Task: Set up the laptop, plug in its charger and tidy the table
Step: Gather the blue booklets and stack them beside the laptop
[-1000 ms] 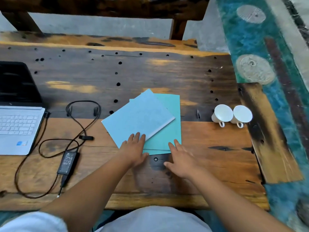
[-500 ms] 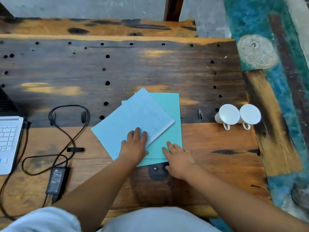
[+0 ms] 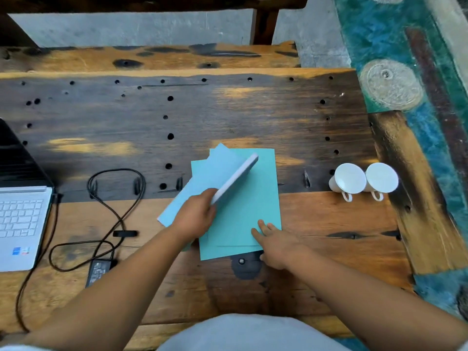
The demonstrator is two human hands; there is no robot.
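My left hand [image 3: 196,215] grips a pale blue notebook [image 3: 215,173] and has tipped its right edge up off the table. Under it lies a teal-green folder [image 3: 258,198], flat on the wood. My right hand [image 3: 274,240] rests flat on the folder's lower right corner, fingers spread. An open white laptop [image 3: 20,224] stands at the left edge, only partly in view. Its black charger brick [image 3: 98,271] and looped cable [image 3: 114,198] lie on the table between the laptop and my left arm, the cable running to the laptop's side.
Two white cups [image 3: 364,181] lie on their sides at the right, handles toward me. The wooden table [image 3: 202,117] has many small holes. Its right edge borders a teal patterned floor [image 3: 405,46]. A bench [image 3: 152,57] stands behind the table.
My left hand went from lying flat on the notebook to gripping it and lifting its right edge. My right hand slid onto the folder's corner. The view shifted, showing more of the laptop again.
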